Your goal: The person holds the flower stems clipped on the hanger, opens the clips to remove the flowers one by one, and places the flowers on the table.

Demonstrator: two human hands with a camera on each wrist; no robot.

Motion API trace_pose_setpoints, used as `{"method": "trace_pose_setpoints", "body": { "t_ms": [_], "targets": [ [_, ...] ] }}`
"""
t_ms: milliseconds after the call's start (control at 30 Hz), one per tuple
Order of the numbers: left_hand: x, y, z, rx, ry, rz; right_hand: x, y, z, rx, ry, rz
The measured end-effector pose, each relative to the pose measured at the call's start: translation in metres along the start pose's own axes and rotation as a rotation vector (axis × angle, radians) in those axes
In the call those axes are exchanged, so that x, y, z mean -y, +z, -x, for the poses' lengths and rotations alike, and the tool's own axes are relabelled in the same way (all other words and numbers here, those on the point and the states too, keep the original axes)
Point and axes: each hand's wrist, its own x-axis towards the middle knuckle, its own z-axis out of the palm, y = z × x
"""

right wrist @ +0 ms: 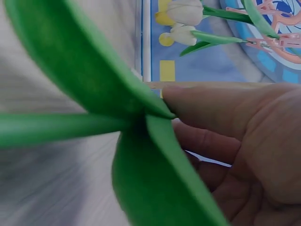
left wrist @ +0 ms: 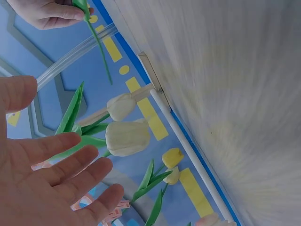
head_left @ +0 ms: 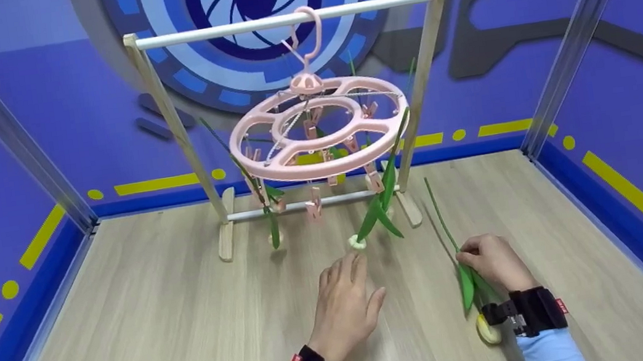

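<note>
In the head view my right hand (head_left: 499, 261) pinches the stem of an artificial yellow tulip (head_left: 488, 330). Its bloom points down toward me and its thin stem end points away. The right wrist view shows the thumb and finger at the base of the green leaves (right wrist: 141, 101). My left hand (head_left: 344, 311) is spread with straight fingers, holding nothing, just in front of a white tulip (head_left: 357, 241). That tulip hangs bloom-down from a round pink clip hanger (head_left: 326, 168). Close to the left fingers, the left wrist view shows two white blooms (left wrist: 127, 138).
A wooden rack with a white top bar (head_left: 215, 32) carries the hanger. Small pink clothespins (head_left: 313, 204) dangle below the ring, and more tulips hang at its left and back. A wooden tabletop (head_left: 148, 327) lies between blue printed walls with metal corner posts (head_left: 570, 42).
</note>
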Motion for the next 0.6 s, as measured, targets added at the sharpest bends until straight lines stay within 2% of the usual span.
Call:
{"method": "trace_pose_setpoints", "body": {
  "t_ms": [300,600],
  "targets": [
    [-0.003,0.002,0.0,-0.023,0.016,-0.025,-0.01,0.001,-0.001,0.079,0.036,0.007],
    [-0.002,0.001,0.0,-0.01,-0.006,0.012,-0.011,-0.003,-0.003,0.15,0.08,0.022]
  ]
}}
